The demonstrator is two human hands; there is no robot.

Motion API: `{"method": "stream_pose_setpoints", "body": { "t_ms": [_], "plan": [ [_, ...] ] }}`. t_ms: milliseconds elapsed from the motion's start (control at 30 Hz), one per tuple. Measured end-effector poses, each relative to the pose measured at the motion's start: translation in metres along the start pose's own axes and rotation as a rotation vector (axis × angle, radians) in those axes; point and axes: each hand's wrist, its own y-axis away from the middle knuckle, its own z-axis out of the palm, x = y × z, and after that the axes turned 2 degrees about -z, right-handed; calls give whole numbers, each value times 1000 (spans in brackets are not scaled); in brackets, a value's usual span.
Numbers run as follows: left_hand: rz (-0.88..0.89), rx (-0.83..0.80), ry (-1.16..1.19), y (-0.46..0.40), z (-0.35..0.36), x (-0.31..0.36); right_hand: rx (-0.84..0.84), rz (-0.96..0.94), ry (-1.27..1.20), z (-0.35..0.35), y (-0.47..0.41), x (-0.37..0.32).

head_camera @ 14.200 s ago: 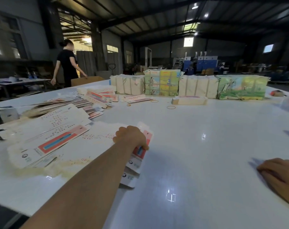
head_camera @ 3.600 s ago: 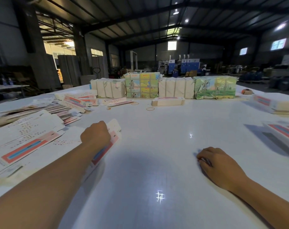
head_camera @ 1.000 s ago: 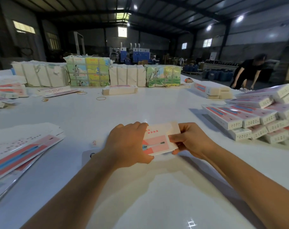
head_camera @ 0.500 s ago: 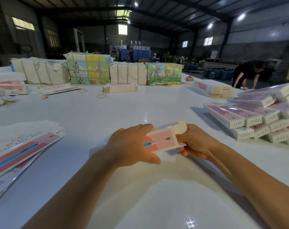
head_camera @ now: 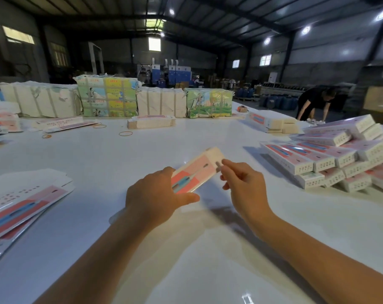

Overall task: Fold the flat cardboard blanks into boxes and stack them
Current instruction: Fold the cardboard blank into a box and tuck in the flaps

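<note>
While the blanks point(head_camera: 21, 207) sat fanned out flat on the left of the surface point(head_camera: 186, 249), the step in hand looked like the fold-up itself, pretty far along on this one box point(head_camera: 196, 172). Left hand point(head_camera: 157, 200) gripped the near end of it, thumb underneath and fingers over the top, holding it up off the surface and tilted away. Right hand point(head_camera: 241, 183) was at the far end with fingers loosely curled, fingertips just at the box edge. Honestly couldn't tell if it was pinching a flap or only touching.

The box was long and slim, white with a pink panel and a blue stripe, already squared up rather than flat. I'd guess the far end flap needed tucking shut next, so a steady grip at the near end and a firm push at the far one. After that it belonged on the stack point(head_camera: 330, 159) over on the right, well apart from the hands.
</note>
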Motion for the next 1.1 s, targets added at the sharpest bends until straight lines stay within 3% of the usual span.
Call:
{"method": "stream_pose_setpoints", "body": {
  "t_ms": [400,800,967,1033,1100],
  "plan": [
    [95,-73,-7,5,4,3,-131,15,89,0,-2,5],
    [102,-28,-102,9,6,12,-82,37,-80,2,1,4],
    [63,-25,-30,8,6,13,45,-42,257,-1,-8,6],
    [63,-31,-5,8,6,14,-5,203,-11,-1,-12,7],
    [77,-48,24,7,8,14,-182,478,-567,-2,-13,6]
  ]
}}
